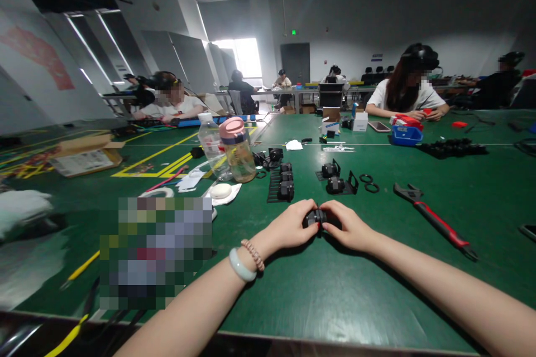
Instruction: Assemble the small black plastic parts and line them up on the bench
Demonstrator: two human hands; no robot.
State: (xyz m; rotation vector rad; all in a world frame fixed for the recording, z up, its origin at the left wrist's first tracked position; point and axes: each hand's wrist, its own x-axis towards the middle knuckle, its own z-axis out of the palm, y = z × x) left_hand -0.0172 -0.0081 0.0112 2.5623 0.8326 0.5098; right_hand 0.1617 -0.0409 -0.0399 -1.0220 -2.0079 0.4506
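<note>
Both bare hands meet on the green table [293,307], nearer the wearer and to the right of the pink-lidded bottle [238,150]. The left hand [298,224], with 1 pale bangle [242,265] and 1 beaded bracelet [253,255] on its wrist, has its fingers curled around a small black part [316,217]; the right hand [347,226] pinches the same part from the other side. That part sits between the fingertips, right of the bottle and closer to the wearer, its far side partly hidden by the fingers. Right of the bottle stands a row of black fittings [286,183] on a slotted strip; farther right of it come 2 black bracketed fittings [335,183] and, beyond those, 2 black rings [368,182] lying together. Well to the bottle's right lies an adjustable wrench [441,223] with red-and-black grips. A clear plastic bottle [211,148] stands just left of the landmark bottle, and a white rounded object [221,191] rests on paper in front of it. Far right and beyond the bottle, a co-worker [412,86] handles something red behind a blue bin [407,135].
</note>
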